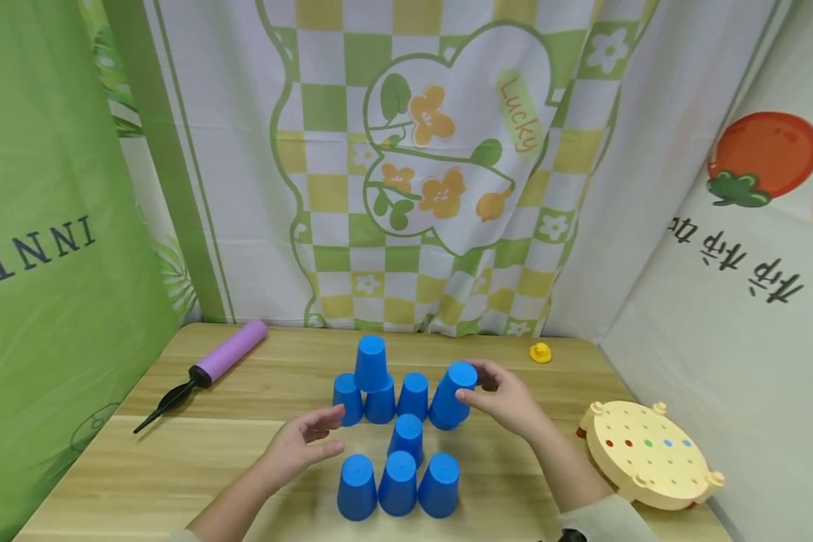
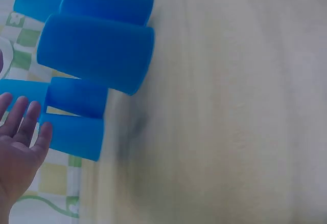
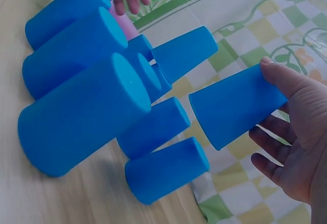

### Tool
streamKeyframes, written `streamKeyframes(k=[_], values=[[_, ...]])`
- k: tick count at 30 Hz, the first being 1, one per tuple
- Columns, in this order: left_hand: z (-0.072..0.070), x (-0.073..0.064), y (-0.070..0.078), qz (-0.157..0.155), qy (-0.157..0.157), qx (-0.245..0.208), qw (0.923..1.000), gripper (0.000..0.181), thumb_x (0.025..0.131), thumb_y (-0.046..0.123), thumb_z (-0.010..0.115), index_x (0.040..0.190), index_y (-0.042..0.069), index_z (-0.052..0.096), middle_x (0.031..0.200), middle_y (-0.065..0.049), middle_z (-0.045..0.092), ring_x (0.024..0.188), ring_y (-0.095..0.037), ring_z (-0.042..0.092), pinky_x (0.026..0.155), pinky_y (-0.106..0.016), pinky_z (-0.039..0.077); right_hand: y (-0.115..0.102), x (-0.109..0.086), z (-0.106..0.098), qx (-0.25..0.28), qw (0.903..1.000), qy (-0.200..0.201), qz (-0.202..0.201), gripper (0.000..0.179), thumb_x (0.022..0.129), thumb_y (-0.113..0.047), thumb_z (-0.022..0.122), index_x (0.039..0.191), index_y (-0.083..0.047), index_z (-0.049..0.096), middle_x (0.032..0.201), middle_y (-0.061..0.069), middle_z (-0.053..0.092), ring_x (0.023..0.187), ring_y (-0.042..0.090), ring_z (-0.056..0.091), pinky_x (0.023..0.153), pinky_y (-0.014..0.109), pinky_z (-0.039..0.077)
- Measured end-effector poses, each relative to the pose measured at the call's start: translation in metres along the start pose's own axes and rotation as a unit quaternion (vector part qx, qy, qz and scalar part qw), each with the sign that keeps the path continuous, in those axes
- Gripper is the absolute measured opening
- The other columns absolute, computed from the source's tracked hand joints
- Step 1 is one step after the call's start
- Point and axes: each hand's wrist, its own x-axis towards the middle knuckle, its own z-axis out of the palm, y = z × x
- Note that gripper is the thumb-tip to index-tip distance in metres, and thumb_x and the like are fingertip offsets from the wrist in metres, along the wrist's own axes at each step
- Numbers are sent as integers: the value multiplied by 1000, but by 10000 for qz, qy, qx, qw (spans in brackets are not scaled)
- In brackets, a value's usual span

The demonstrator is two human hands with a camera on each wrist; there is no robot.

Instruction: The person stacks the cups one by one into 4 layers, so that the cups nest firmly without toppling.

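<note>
My right hand (image 1: pixel 508 400) grips a blue cup (image 3: pixel 235 106) between thumb and fingers, mouth down and tilted, above the right end of a back row of upside-down blue cups. Another cup (image 1: pixel 371 363) sits on top of the two leftmost cups of that row. The left hand (image 1: pixel 301 448) is held with fingers spread and relaxed, holding nothing, just in front of the row's left-end cup (image 1: pixel 347 399). Nearer me, three inverted cups (image 1: pixel 398 485) stand side by side, with a single cup (image 1: pixel 405 438) right behind them.
On the wooden table (image 1: pixel 271 384), a purple hand pump (image 1: pixel 233 352) with a black nozzle lies at back left. A small yellow rubber duck (image 1: pixel 540 352) sits at back right. A cream pegged board (image 1: pixel 650 455) rests at the right edge. Patterned curtains (image 1: pixel 447 301) hang behind.
</note>
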Motion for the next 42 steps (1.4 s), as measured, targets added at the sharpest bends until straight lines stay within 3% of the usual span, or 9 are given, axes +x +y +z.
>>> streamKeyframes(k=[7, 12, 23, 42], values=[[10, -12, -10, -20, -449, -361, 9983, 61, 90, 19, 71, 139, -8, 47, 138, -31, 51, 128, -48, 49, 107, -56, 42, -9, 21, 11, -43, 9999, 44, 86, 58, 86, -37, 75, 135, -13, 56, 123, 9, 65, 114, 27, 58, 102, 48, 48], [15, -19, -15, -251, -609, -427, 9969, 67, 88, 21, 73, 141, -9, 44, 139, -30, 51, 127, -44, 51, 106, -55, 44, -16, 32, 20, -5, 10000, -41, 60, 57, 86, -36, 74, 135, -12, 56, 127, 10, 64, 116, 30, 58, 101, 48, 48], [28, -23, -22, -698, -501, -523, 9949, 67, 87, 25, 75, 140, -4, 48, 142, -23, 53, 128, -40, 52, 106, -54, 45, -22, 58, 40, 144, 9998, -41, 136, 58, 87, -36, 74, 137, -14, 55, 127, 9, 64, 118, 29, 58, 97, 50, 50], [32, -25, -23, -675, -305, -468, 9961, 62, 88, 26, 75, 138, -3, 51, 140, -22, 55, 129, -42, 51, 106, -55, 44, -26, 75, 63, 100, 9999, -26, 129, 53, 87, -34, 74, 133, -13, 58, 124, 11, 65, 117, 30, 59, 94, 48, 53]])
